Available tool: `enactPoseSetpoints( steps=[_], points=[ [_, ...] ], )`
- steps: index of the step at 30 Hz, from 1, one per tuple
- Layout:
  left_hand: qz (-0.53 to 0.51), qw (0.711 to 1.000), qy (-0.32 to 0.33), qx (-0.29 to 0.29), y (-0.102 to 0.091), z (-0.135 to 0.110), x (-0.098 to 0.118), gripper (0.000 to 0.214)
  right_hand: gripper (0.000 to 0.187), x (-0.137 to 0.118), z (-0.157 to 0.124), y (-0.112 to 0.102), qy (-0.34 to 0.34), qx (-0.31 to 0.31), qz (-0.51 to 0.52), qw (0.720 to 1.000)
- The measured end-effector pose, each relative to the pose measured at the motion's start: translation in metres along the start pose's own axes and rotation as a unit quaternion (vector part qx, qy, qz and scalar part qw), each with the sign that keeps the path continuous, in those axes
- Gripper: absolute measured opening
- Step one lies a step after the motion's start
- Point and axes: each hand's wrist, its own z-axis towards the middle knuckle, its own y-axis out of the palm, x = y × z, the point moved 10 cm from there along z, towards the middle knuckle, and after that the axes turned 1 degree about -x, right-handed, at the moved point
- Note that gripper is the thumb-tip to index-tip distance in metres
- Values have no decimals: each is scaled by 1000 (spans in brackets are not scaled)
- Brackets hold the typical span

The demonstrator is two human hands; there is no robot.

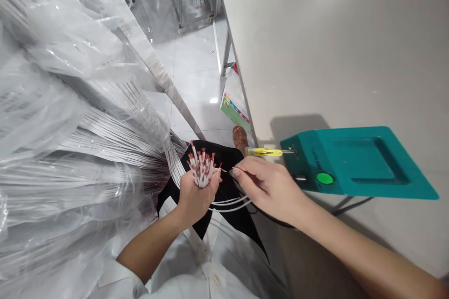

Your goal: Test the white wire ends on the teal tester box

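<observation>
My left hand (198, 196) is wrapped round a bundle of white cables (202, 168), whose stripped ends with reddish, copper-coloured tips point up and away from me. By its thumb, a thin wire end (222, 168) with a red strand sticks out to the right. My right hand (270, 184) has thumb and forefinger pinched together at that wire end; the exact grip is too small to make out. White cable loops (229, 204) pass below both hands. Just beyond my right hand, a yellow-handled tool (264, 152) projects from a teal machine (354, 161) with a green button (325, 178).
Long white cables (115, 138) under clear plastic sheets (42, 93) cover the left side. A pale table (333, 56) spans the right, its edge close to my right hand. Beyond lie a tiled floor, a wheeled metal rack (192, 21) and a printed carton (235, 103).
</observation>
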Motion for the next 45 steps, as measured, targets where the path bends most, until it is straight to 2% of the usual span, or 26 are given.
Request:
enactPoseSetpoints(
  steps=[2,6,11,14,16,19,20,22,24,26,33,36,41,45],
  points=[
    [-4,1000,14,-13,3,-1,-3,17,15,-2,0,-4,2,34,34,999],
    [-10,997,29,-64,15,-3,-13,18,17,-11,0,3,-54,25,44,997],
    [-9,994,24,-106,21,-1,-19,13,24,-31,-6,4,-168,45,-116,978],
    [-13,995,-4,-102,21,1,-23,10,28,-38,-6,4,-177,28,-216,960],
    [-28,995,-38,-83,20,4,-29,10,28,-40,-5,-7,-169,36,-256,951],
    [-72,992,-81,-67,22,9,-31,14,20,-37,-7,-40,-149,104,-309,934],
    [-86,990,-82,-72,24,10,-27,20,18,-32,-8,-47,-137,108,-334,926],
    [-111,986,-78,-94,30,14,-17,32,25,-17,-8,-51,-121,76,-390,910],
    [-123,982,-88,-113,36,16,-10,37,32,-6,-10,-46,-144,30,-435,888],
    [-130,978,-102,-123,42,18,-5,39,35,3,-11,-43,-156,-3,-451,879],
    [-157,970,-101,-154,60,29,0,52,18,19,10,-48,-117,-64,-373,918],
    [-149,973,-84,-156,64,35,-1,51,8,24,16,-45,-116,-89,-368,918],
    [-123,979,-61,-152,68,40,0,46,19,23,15,-44,-124,-81,-408,901],
    [-89,985,-56,-134,67,40,2,37,21,25,13,-44,-124,-79,-389,909]
  ],
)
